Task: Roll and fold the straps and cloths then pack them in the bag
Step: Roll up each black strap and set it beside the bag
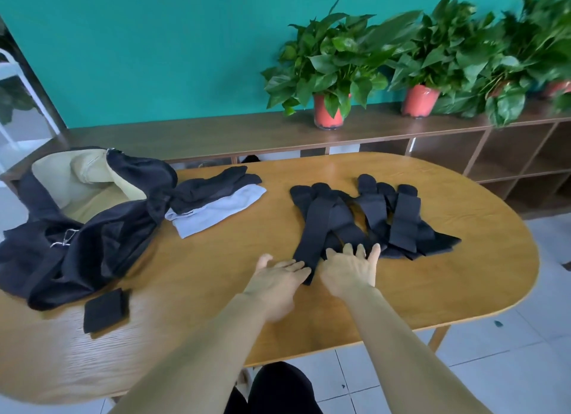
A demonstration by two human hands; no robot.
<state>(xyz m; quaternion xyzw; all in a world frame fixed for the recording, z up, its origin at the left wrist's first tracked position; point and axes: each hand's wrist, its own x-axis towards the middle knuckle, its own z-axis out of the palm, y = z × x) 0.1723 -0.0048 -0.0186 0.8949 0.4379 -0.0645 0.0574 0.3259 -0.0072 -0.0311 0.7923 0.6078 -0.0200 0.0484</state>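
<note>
The black straps point(401, 222) lie in an overlapping pile on the counter point(216, 274), right of its middle; both hands are at the pile's near edge, fingers straight, gripping nothing; the left hand point(278, 279) touches the near end of one long strap point(316, 225); the right hand point(350, 268) rests its fingertips on the straps beside it; folded black and grey cloths point(216, 203) lie just beside the open black bag point(92, 237) at the left; potted plants point(330, 73) stand behind.

Bright, even daylight; glare on the table point(340, 172); edges bent and blurred.
</note>
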